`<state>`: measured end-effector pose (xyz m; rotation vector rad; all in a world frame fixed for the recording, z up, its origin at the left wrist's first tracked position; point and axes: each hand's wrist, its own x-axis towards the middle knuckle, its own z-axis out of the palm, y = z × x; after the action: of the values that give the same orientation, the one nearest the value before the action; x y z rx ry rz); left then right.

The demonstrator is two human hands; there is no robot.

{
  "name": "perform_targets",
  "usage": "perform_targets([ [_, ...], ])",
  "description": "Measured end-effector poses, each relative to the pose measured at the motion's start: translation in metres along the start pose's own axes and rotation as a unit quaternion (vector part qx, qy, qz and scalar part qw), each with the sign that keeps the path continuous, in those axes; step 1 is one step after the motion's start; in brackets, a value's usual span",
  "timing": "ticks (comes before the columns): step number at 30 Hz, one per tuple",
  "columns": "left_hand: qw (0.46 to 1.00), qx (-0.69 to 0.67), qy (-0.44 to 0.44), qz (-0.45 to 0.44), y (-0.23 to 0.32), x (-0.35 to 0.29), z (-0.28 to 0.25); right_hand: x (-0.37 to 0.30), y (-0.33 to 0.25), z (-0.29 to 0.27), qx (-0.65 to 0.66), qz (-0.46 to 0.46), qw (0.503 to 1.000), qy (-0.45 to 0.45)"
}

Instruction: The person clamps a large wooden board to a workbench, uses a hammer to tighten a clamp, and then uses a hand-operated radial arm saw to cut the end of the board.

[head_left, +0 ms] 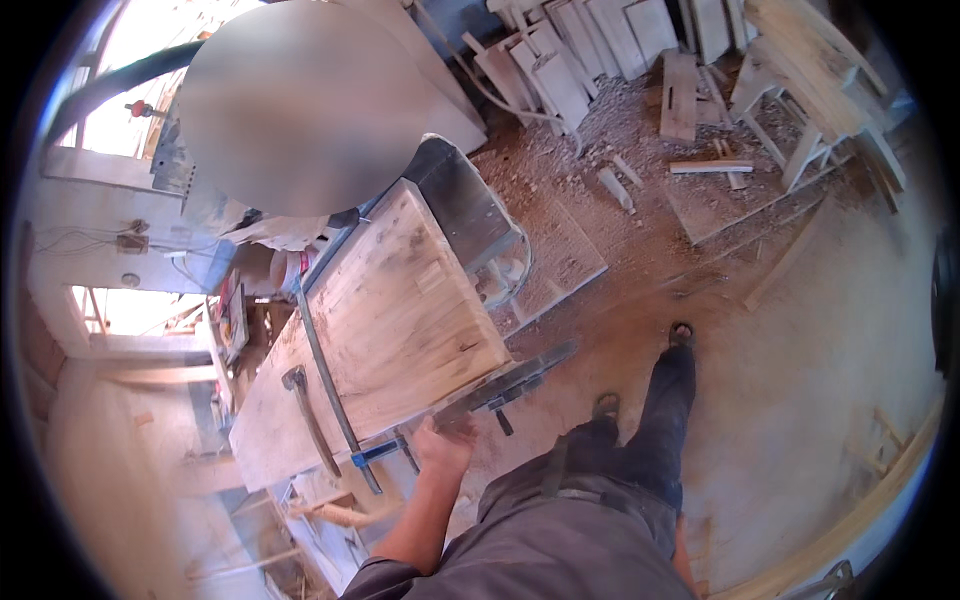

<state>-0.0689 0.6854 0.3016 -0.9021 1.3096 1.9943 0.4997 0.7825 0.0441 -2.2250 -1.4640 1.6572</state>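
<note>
Sitting at the left end of the dark metal bar [530,371], left grip [446,446] looks curled, can't tell if clamped on it. Wooden panel [405,300] lies just beyond that grip, blue-ended clamp [374,454] just left of it. Right grip out of view

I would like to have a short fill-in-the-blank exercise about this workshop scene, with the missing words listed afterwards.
1. The person's ____ hand is at the edge of the wooden panel.
2. The bar clamp has an end piece near this hand, coloured ____.
3. Beside the clamp lies a hammer-like tool with a long ____.
4. A wooden stand is in the picture's upper ____ part.

Missing words: left; blue; handle; right.
</note>
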Motion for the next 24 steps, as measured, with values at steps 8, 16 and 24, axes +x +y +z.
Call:
perform_targets([
  [8,0.935,-0.09,0.31,0.147,-0.014,-0.002,0.09,0.188,-0.167,-0.084,0.071,0.131,0.97,-0.191],
  [16,0.858,-0.063,0.444,0.252,-0.026,0.015,0.131,0.239,-0.349,-0.066,0.049,0.194,0.962,-0.185],
  [24,0.871,-0.064,0.435,0.219,-0.036,0.018,0.122,0.322,-0.319,-0.068,0.052,0.155,0.94,-0.301],
])
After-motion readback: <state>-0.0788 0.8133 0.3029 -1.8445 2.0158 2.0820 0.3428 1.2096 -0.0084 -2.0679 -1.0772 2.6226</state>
